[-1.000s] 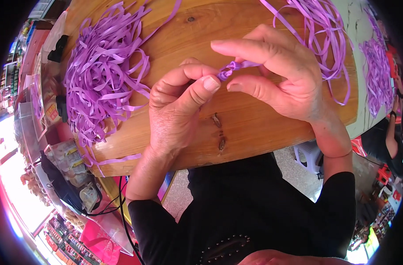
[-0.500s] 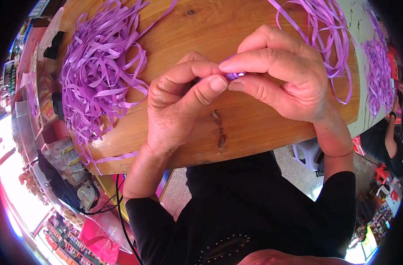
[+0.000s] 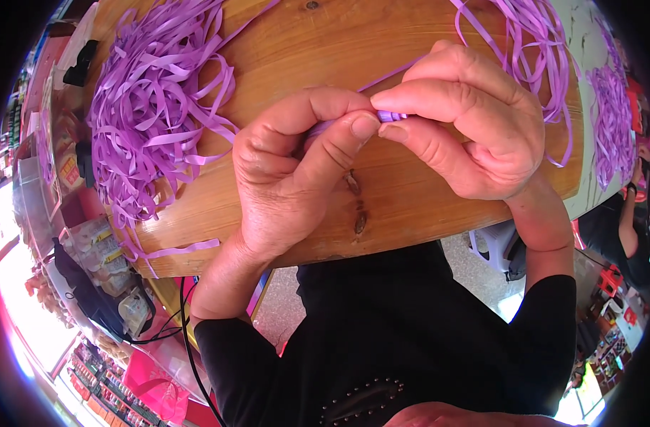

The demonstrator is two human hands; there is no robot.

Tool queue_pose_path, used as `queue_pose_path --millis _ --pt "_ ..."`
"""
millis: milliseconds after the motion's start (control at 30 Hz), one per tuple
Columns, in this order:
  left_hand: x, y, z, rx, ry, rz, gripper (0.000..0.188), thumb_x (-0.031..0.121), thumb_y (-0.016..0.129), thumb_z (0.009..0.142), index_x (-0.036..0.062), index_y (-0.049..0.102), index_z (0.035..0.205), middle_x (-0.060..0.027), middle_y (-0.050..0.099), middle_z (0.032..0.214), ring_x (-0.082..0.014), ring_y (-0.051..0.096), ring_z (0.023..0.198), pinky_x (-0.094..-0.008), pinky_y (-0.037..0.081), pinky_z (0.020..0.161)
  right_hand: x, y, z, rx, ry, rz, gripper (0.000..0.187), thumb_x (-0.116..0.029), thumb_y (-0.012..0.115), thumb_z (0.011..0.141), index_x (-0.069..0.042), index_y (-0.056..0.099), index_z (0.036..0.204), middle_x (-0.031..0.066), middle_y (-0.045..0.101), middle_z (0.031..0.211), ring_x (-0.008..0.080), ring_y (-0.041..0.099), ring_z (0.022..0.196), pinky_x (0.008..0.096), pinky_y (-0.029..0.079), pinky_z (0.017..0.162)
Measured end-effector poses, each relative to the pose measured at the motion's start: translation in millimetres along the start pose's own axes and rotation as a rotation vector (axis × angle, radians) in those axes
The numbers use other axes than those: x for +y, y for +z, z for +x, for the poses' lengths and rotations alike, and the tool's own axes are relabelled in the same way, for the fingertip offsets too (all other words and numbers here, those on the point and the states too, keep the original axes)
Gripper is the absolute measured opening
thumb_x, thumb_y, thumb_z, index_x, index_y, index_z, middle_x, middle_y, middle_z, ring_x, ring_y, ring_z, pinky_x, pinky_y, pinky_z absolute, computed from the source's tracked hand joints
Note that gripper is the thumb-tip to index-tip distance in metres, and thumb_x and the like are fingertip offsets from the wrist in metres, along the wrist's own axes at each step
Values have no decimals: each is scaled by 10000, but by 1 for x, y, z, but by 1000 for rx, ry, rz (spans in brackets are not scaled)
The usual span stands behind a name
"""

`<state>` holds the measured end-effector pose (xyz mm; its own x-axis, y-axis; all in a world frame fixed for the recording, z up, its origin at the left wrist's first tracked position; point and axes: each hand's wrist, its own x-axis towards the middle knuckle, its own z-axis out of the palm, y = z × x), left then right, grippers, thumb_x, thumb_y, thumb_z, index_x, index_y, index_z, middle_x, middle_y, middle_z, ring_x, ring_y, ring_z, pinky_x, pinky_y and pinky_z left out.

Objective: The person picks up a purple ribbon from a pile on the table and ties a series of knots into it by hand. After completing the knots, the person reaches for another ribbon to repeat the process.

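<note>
Between the fingertips of both hands is a small rolled or folded bit of purple ribbon (image 3: 390, 115). My left hand (image 3: 296, 164) pinches it from the left with thumb and forefinger. From the other side my right hand (image 3: 474, 117) closes its thumb and forefinger on the same piece. A strand of this ribbon shows behind the right fingers, running up and away over the table. The fingertips hide most of the piece, so its exact folding cannot be made out.
A large tangled heap of purple ribbon (image 3: 150, 107) covers the left of the wooden table (image 3: 289, 57). Another bundle of ribbon (image 3: 531, 50) lies at the far right. More ribbon (image 3: 611, 128) rests on a pale table beyond, near another person's arm (image 3: 630, 220). Black cables (image 3: 185, 320) hang below the table's left.
Both hands have shifted slightly right with the ribbon piece still pinched between them. The strand behind the right fingers shows more now. The view itself has moved a little.
</note>
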<state>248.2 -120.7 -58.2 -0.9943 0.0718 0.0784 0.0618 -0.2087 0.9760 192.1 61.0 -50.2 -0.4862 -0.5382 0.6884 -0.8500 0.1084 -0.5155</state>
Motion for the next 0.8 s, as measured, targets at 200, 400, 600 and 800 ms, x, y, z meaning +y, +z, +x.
queue_pose_path --millis 200,400,600,800 --pt "2 -2 -3 18 -95 -71 72 8 636 856 14 660 924 37 609 793 -7 484 692 -149 396 604 3 1 0 3 -35 7 285 35 747 671 70 642 933 129 582 792 167 515 598 243 394 497" --pt "-3 -2 -4 57 -182 -240 63 48 657 850 31 673 909 42 609 766 3 447 618 -150 350 528 2 2 4 -80 79 66 270 27 726 698 60 647 954 124 592 807 187 558 651 248 428 534" --pt "-4 -8 4 168 -214 -253 119 95 622 878 8 646 955 55 507 673 -18 352 549 -184 267 483 2 1 1 -94 300 283 352 47 687 751 47 594 1091 105 598 875 138 580 771 219 477 639" --pt "-12 -11 4 145 -219 -322 110 94 660 858 38 655 953 71 542 684 4 391 553 -150 288 492 5 -3 -7 -57 414 422 375 64 675 774 39 533 1121 99 595 904 113 581 807 208 492 705"
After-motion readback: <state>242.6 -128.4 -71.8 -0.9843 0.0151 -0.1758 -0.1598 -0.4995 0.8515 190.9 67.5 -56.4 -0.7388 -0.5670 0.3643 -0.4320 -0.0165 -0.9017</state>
